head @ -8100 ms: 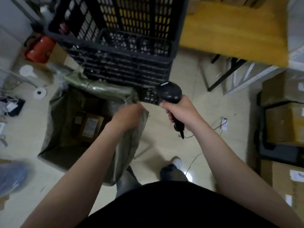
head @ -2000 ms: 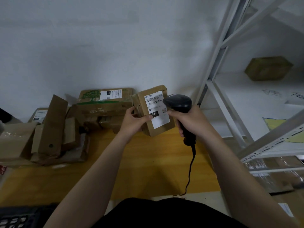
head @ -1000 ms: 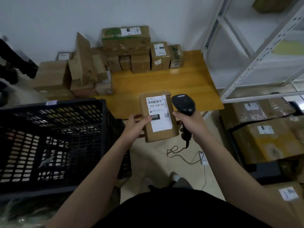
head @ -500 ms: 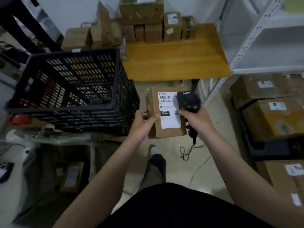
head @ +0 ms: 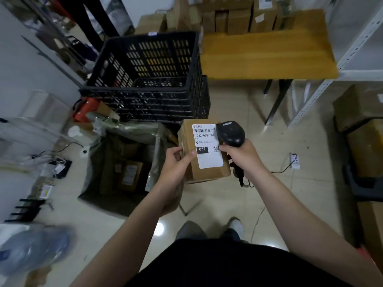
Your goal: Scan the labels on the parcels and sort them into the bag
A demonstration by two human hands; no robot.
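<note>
Parcel: brown carton held in the air just right of frame centre, above the floor, with the white label facing up. It reads 032-038-E01 and "032".

Left hand grips the carton's 9 o'clock edge, thumb on the label face and fingers wrapped behind.

Right hand is clamped round the handle of the black scanner. One fingertip touches the label's 3 o'clock edge by the QR code. The scanner head sits at the label's 1 o'clock corner, against the carton. The scanner cable trails off at 3 o'clock.

Bag: grey-green sack standing open on the floor at 9 o'clock of the parcel, near but not under it, with labelled cartons already inside.

Black slotted crate is at 11 o'clock, right behind the bag. Wooden table is at 1 o'clock with stacked boxes along its far edge. White shelving is at 2 o'clock.
</note>
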